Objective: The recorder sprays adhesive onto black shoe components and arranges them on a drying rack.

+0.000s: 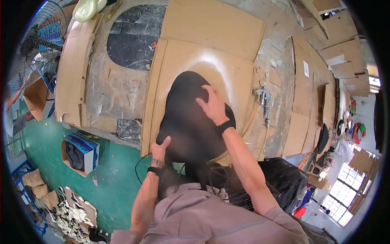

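Note:
A large black piece with a rounded far end point(185, 105) lies before me on a cardboard sheet point(211, 20); its near part is blurred, and I cannot tell its exact kind. My left hand point(160, 150) is at its near left edge, thumb up on the black surface and the other fingers mostly hidden, seemingly gripping the edge. Over its right side, my right hand point(214, 107) has its fingers apart and slightly curled, the tips at the black surface. A pale sprayed arc point(209, 59) marks the cardboard beyond the piece.
On the bench to the right lies a metal spray gun point(265, 101) with a hose. A flat black rounded panel point(136, 34) is at the far left. A fan point(42, 30) stands beyond. An open box point(81, 153) and a pile of pale pieces point(71, 213) sit on the green floor.

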`<action>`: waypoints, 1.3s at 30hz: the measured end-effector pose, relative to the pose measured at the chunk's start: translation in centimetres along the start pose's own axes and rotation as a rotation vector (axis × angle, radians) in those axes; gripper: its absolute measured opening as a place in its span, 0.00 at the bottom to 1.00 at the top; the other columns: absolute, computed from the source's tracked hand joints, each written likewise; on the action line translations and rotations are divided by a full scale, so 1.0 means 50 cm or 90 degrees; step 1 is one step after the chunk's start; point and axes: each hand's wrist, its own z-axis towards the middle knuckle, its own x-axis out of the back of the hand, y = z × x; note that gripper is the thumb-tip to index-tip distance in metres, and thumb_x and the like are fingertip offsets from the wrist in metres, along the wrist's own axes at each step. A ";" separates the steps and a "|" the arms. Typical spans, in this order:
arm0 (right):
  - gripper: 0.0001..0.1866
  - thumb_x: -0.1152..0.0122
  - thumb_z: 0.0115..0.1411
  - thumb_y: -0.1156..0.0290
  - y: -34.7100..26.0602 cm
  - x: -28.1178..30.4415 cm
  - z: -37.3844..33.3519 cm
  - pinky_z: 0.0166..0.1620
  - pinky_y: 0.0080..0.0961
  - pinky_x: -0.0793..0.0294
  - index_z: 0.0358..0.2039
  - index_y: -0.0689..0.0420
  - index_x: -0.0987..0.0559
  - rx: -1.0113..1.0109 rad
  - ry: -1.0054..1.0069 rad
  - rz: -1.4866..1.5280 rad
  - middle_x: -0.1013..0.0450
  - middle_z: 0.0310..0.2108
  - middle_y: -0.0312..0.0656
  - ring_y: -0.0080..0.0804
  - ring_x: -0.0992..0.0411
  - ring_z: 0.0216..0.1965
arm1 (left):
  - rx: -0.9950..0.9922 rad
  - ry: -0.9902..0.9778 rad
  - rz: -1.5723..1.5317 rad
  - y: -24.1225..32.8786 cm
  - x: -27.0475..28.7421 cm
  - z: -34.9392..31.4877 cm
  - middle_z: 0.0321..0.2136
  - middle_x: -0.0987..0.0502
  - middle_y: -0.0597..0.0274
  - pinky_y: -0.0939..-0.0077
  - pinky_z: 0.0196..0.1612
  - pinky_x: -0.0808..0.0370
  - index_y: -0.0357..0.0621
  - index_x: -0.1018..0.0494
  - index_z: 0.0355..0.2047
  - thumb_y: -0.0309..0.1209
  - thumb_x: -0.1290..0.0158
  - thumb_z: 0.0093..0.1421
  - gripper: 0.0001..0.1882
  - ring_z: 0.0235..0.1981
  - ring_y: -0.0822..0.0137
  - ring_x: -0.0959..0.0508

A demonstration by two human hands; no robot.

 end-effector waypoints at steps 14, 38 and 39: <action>0.28 0.25 0.56 0.61 -0.020 -0.004 0.033 0.59 0.43 0.26 0.56 0.52 0.22 -0.177 -0.056 0.003 0.26 0.57 0.54 0.51 0.25 0.57 | 0.035 -0.016 0.015 0.025 -0.002 -0.009 0.50 0.19 0.57 0.68 0.52 0.21 0.32 0.26 0.58 0.33 0.30 0.60 0.30 0.47 0.65 0.19; 0.27 0.25 0.51 0.63 0.007 -0.020 0.044 0.57 0.44 0.25 0.53 0.47 0.20 -0.136 -0.044 0.016 0.26 0.52 0.54 0.54 0.26 0.55 | -0.011 -0.018 -0.030 0.061 -0.022 -0.026 0.48 0.17 0.57 0.68 0.52 0.20 0.32 0.23 0.56 0.32 0.30 0.60 0.27 0.46 0.65 0.18; 0.27 0.24 0.50 0.63 0.007 -0.022 0.047 0.57 0.44 0.25 0.52 0.47 0.19 -0.140 -0.049 0.003 0.26 0.52 0.53 0.54 0.26 0.55 | 0.001 -0.016 -0.030 0.059 -0.022 -0.025 0.49 0.17 0.57 0.69 0.52 0.20 0.32 0.23 0.56 0.32 0.30 0.60 0.27 0.46 0.65 0.18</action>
